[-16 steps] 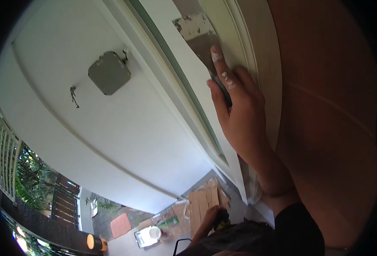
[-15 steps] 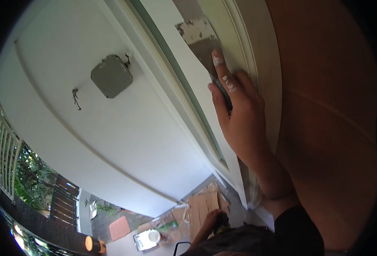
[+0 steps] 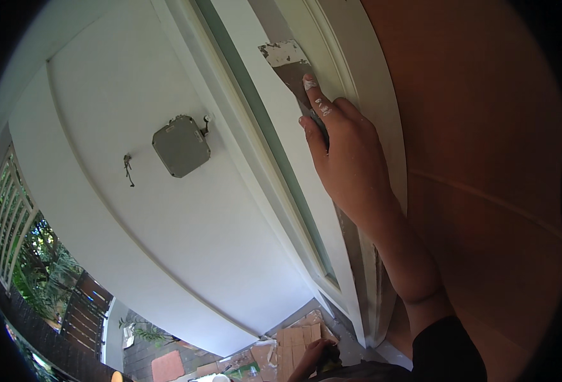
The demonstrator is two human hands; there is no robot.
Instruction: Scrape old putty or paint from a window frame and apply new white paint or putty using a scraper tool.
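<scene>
My right hand (image 3: 351, 149) is closed around the handle of a putty knife (image 3: 297, 79). Its forefinger lies stretched along the wide metal blade, and white filler is smeared on that finger. Pale filler also coats the blade's far edge, which rests on or very close to the pale door frame (image 3: 329, 197). Low in the picture, close to my body, my left hand (image 3: 316, 352) has its fingers curled around a dark object that I cannot make out.
A grey box (image 3: 181, 146) is fixed to the white panel (image 3: 134, 210), beside loose wires (image 3: 128, 169). Brown boarding (image 3: 478, 191) stands at right. Cardboard (image 3: 290, 337) covers the floor below, near a pink mat (image 3: 168, 367) and a white container (image 3: 219, 378).
The view has tilted upward, so the grey box and floor things sit lower in it. My right hand and the putty knife have moved up along the frame. My left hand stays low.
</scene>
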